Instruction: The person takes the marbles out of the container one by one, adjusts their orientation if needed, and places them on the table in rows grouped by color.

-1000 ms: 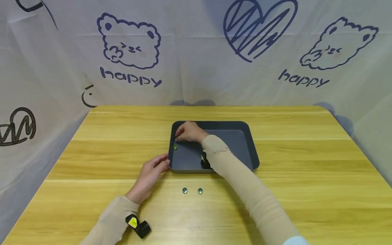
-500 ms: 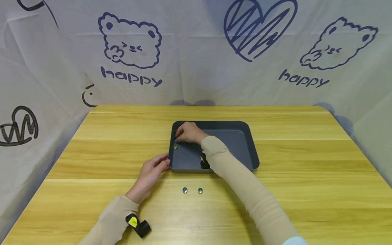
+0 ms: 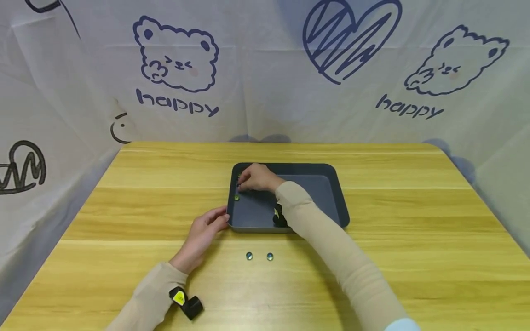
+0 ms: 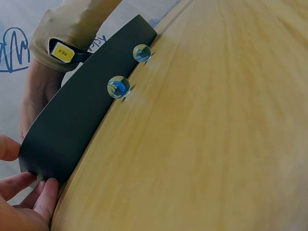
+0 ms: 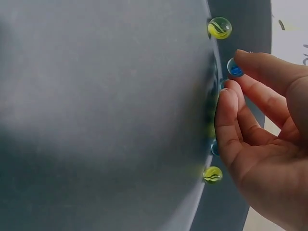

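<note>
A dark grey tray (image 3: pixel 331 193) lies in the middle of the wooden table (image 3: pixel 393 216). My right hand (image 3: pixel 254 178) reaches into its far left corner. There the index fingertip (image 5: pixel 250 58) holds a blue marble (image 5: pixel 234 68) against the tray wall (image 5: pixel 240 29); the thumb is hidden. Yellow-green marbles (image 5: pixel 219 28) (image 5: pixel 212 174) lie along the same wall, and one green marble (image 3: pixel 237 197) shows in the head view. My left hand (image 3: pixel 207 226) pinches the tray's near left corner (image 4: pixel 38 163). Two blue glass marbles (image 3: pixel 249 256) (image 3: pixel 270 256) sit on the table in front of the tray (image 4: pixel 72 120).
Printed white cloth (image 3: pixel 265 69) walls the table at the back and both sides. A black wrist camera with a yellow sticker (image 3: pixel 184 302) sits on my left forearm, another (image 3: pixel 278 216) under the right one. Bare wood stretches left and right of the tray.
Almost nothing: my right hand has edged slightly toward the tray's far left corner. The left hand and the two table marbles keep their places.
</note>
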The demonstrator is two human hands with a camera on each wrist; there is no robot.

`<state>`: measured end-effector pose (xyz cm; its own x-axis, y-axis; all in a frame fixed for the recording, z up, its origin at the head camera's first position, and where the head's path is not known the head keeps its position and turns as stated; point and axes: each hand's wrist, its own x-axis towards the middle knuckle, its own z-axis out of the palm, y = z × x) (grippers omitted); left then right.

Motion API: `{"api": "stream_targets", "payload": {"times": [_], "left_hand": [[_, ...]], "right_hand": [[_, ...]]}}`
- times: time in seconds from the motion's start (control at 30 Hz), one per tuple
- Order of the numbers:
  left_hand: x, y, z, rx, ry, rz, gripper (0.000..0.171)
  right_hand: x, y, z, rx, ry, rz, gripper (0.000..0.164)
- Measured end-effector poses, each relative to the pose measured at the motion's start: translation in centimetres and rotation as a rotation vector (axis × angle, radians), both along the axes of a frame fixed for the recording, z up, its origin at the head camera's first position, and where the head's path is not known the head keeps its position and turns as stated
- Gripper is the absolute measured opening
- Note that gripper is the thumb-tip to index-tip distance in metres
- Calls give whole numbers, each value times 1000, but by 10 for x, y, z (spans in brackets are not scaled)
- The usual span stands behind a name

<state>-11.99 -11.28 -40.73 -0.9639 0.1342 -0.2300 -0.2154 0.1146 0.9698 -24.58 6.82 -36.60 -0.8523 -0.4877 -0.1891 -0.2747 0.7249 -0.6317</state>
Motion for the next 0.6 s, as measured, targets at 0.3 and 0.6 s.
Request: {"api": "stream_targets", "payload": {"times": [0.3,0.6], "left_hand": [[-2,1,1,-1,-10,1,46],[0,1,1,9,-14,0,46]], "right_hand": [[-2,9,14,-85,-53,-46,22],[6,15,32,-81,-28,-42,23]]}}
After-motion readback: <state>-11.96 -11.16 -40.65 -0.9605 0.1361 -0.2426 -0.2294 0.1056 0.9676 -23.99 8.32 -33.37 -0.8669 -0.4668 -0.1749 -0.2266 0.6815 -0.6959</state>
